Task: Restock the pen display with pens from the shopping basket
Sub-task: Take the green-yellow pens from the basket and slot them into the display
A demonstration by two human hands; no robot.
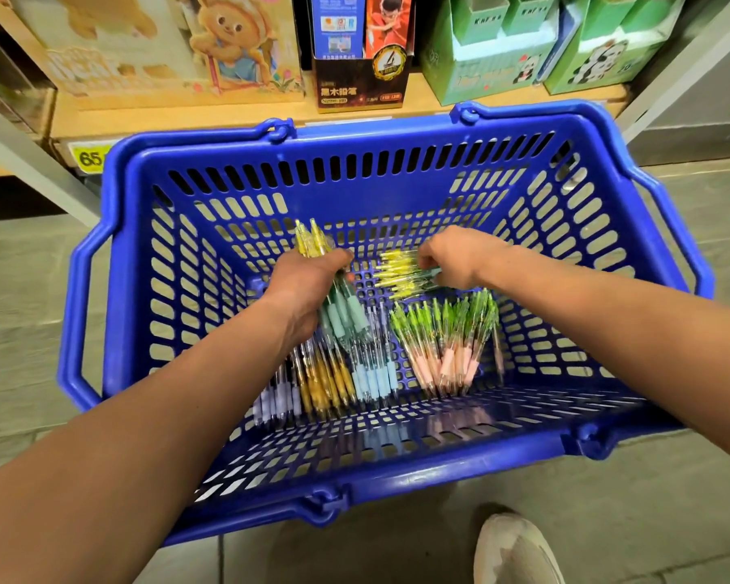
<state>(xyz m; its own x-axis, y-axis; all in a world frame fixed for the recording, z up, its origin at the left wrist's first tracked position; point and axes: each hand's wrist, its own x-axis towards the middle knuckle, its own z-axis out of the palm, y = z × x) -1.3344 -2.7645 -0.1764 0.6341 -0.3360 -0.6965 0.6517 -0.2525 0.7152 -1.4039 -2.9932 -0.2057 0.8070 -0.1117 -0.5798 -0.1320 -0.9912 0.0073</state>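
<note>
Left grip (308, 288) is closed round a bundle of teal-barrelled pens (342, 316), their yellow tops sticking out past the thumb, lifted at a slant above the bottom of the blue shopping basket (397, 137). Right grip (452, 257) reaches down beside it, fingers curled and pinching a cluster of yellow-topped pens (401, 274) that lies on the basket's slotted bottom; motion blur softens the fingertips. Both forearms stretch in over the near rim.

More stock lies in the basket. A fan of green-topped pink pens (447, 343) sits just below the right grip, and under the left grip lie rows of pale-blue pens (376, 379), mustard pens (334, 381) and lilac pens (277, 402), side by side and touching.

The basket stands on a grey tiled floor (607, 520), its far rim against a low wooden shelf (186, 115). On the shelf stand green panda boxes (481, 56), a black pencil box (361, 84) and a cartoon-bear box (228, 44). A yellow price tag (89, 158) marks the shelf edge. A pale shoe (515, 550) shows near the basket's near side.
</note>
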